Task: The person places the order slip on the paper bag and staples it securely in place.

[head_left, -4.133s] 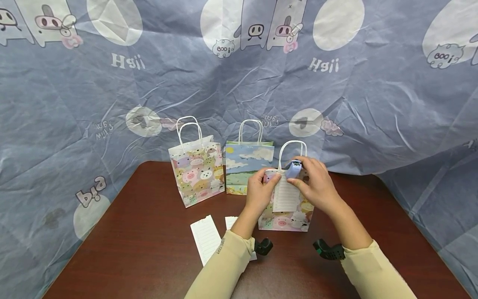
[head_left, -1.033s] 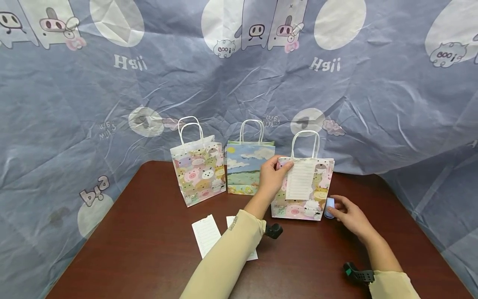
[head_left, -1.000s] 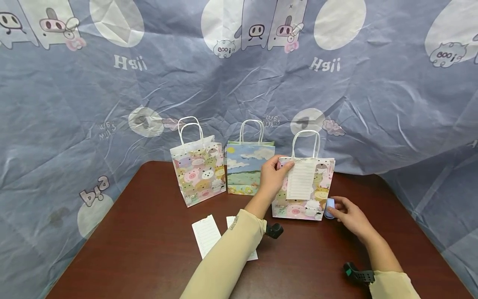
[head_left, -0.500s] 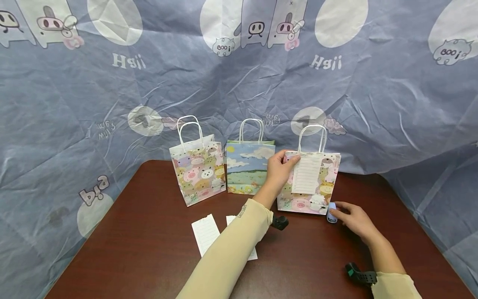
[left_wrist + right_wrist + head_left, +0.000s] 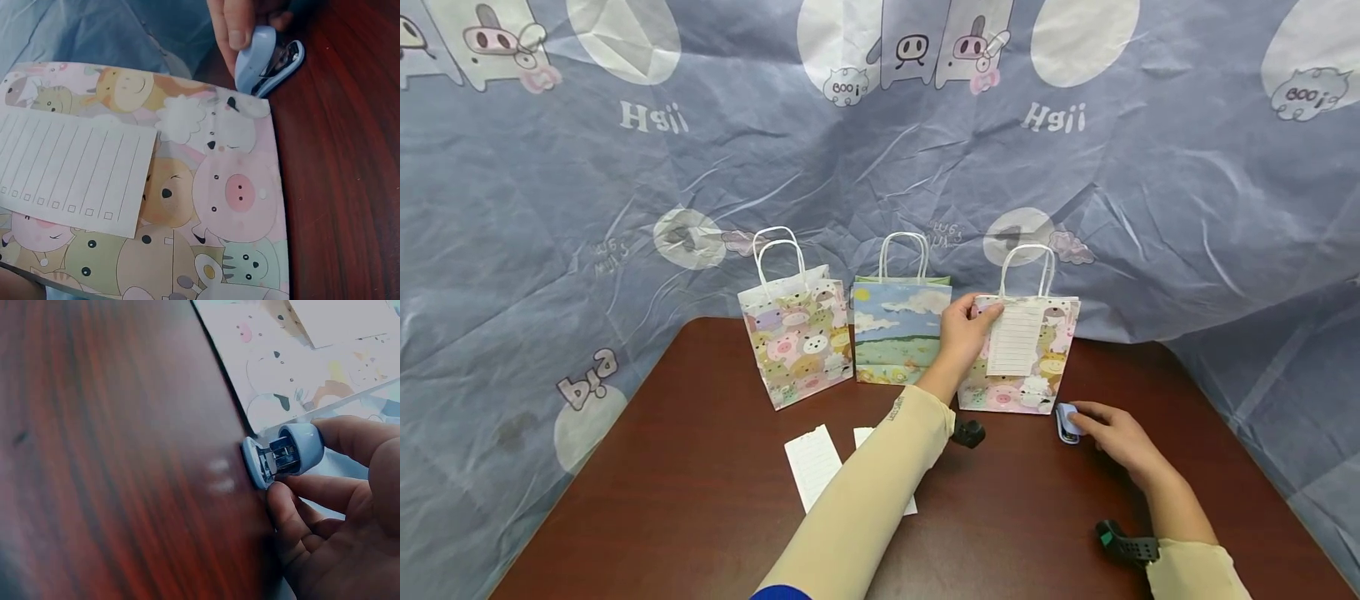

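Observation:
My left hand (image 5: 964, 331) pinches the top left edge of a paper gift bag (image 5: 1003, 397) printed with cartoon animals. A lined white paper slip (image 5: 1015, 340) hangs flat on this bag's front from its top edge, below the white rope handle. Just right of the bag, my right hand (image 5: 1116, 433) grips a small light-blue stapler (image 5: 1067, 422) with thumb and fingers. In the right wrist view the stapler (image 5: 301, 449) has its base down at the tabletop and its front end faces the camera, jaws apart. The left wrist view shows it beside the bag's lower corner.
Another animal-print bag (image 5: 797, 346) stands at the back left, and a landscape-print bag (image 5: 891, 337) in the middle. A lined slip (image 5: 815, 467) lies on the brown table (image 5: 647, 500); another slip (image 5: 863, 436) is mostly behind my left sleeve. A printed blue cloth (image 5: 880, 158) hangs behind.
My right hand has brought the stapler from the bag's top edge down to the table at the right. My left hand has shifted the bag back and rightward, with the slip on it.

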A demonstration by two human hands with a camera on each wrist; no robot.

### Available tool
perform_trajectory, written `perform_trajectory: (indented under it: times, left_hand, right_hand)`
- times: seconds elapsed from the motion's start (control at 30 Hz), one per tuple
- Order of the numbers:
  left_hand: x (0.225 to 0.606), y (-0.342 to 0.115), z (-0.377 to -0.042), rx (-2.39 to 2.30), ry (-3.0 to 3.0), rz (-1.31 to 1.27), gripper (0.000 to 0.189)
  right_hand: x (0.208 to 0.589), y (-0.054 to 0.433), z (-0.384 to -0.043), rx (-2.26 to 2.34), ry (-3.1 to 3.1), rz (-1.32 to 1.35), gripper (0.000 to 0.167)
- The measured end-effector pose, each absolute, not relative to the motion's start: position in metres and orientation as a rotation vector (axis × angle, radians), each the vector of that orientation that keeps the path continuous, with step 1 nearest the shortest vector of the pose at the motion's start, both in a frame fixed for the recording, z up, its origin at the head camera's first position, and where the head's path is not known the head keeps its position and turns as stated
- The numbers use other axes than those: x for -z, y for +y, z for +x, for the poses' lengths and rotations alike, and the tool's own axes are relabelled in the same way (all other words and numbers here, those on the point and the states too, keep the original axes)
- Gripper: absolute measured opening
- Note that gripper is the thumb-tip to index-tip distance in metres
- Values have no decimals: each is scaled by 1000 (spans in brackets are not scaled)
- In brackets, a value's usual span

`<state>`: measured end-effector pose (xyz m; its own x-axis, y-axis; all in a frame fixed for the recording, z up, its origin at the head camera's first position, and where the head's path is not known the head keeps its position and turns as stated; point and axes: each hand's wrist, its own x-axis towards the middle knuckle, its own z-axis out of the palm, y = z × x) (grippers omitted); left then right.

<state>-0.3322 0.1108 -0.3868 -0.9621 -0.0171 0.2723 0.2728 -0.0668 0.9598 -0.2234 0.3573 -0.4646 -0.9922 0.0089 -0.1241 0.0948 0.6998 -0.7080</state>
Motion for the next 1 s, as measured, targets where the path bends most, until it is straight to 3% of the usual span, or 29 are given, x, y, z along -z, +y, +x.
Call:
perform_trajectory:
  times: [0.47, 0.77, 1.0]
  left_hand:
    - [383, 105, -335, 2188, -2044, -341, 24]
    - [384, 106, -330, 2199, -2115, -342, 50]
    - [380, 106, -326, 2181, -2005, -521, 70]
  right_hand:
    - [469, 357, -223, 1220, 2785, 92, 67]
    - [471, 358, -221, 1256, 2784, 80, 64]
    - [470, 360, -219, 1247, 2788, 78, 66]
